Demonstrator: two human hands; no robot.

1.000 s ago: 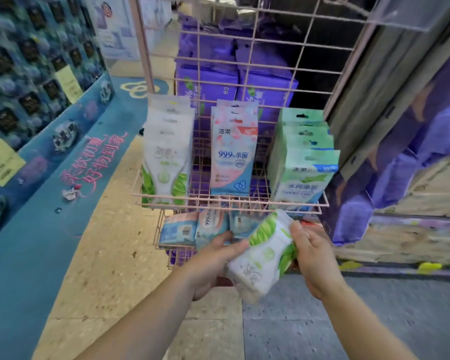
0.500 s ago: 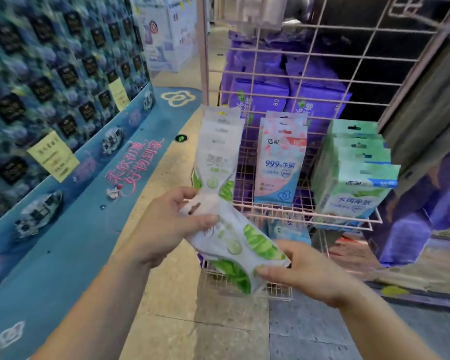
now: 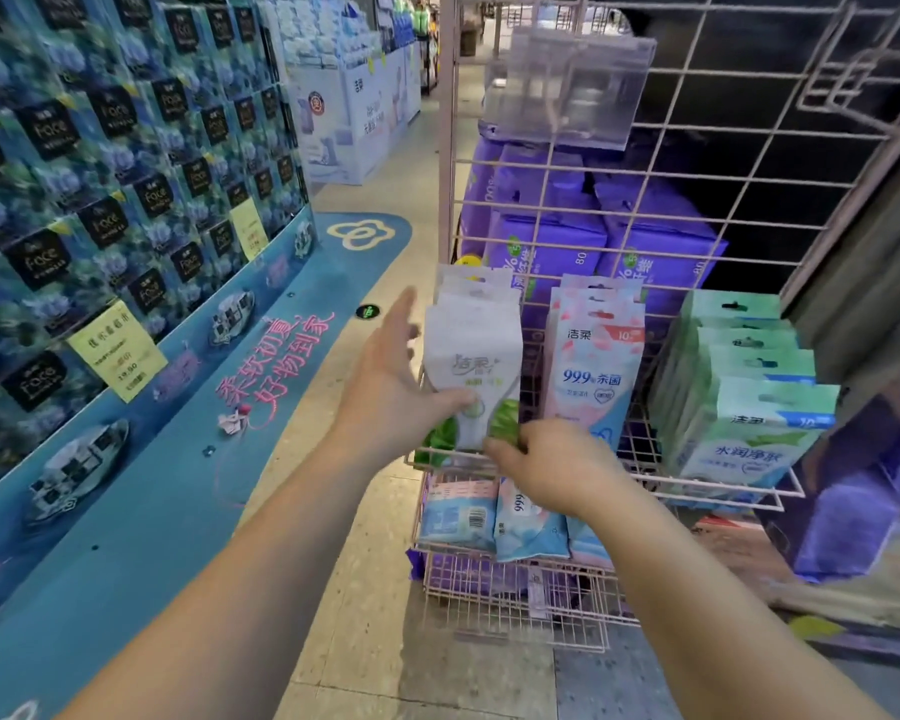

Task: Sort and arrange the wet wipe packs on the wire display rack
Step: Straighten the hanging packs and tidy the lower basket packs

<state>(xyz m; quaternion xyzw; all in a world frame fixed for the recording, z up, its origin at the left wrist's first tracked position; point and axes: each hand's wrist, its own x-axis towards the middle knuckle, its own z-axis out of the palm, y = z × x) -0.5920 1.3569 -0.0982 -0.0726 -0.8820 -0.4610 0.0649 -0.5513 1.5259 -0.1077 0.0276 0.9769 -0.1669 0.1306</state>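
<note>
**White-and-green pack reaches the front of its row**

Since half a second ago, both hands have carried the white-and-green pack (image 3: 471, 376) up from waist height and stood it upright at the front of the matching white row, at about 11 o'clock from the hands on the upper shelf of the wire rack (image 3: 697, 485).

Nearest, the right hand (image 3: 552, 467) pinches the pack's lower right corner, fingers clenched on the green print. At 10 o'clock from it, the left hand (image 3: 391, 392) presses its thumb on the pack's lower left face, while its other fingers are spread and released beside the row.

Just below, at 6 o'clock, loose blue-and-pink packs (image 3: 528, 522) lie in the lower basket. If the pack's bottom edge misses the shelf wires or catches on the front rail, I judge it could slip and drop among them.

Beyond, the pink row (image 3: 596, 366) stands just beside at 2 o'clock, the green row (image 3: 749, 407) further right. A careless push could tip the white row backward or nudge the pink packs askew.
</note>
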